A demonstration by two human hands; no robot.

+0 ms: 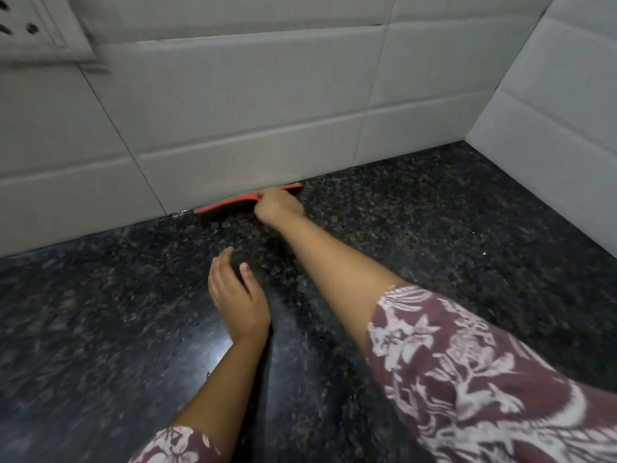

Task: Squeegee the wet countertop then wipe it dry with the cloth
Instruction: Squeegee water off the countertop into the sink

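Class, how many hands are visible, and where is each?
2. The right hand grips the red squeegee by the tiled wall; the left hand rests on the black granite countertop.

Dim, flat indoor light, colours muted and greyish. One glare patch shines on the polished countertop [100, 329] at about six o'clock, beside the left forearm. Soft shadows lie under both arms. Motion blur smears the socket plate [40, 31] at eleven o'clock and the lower edges. Wide-angle distortion bends the wall tiles [233, 111] outward.
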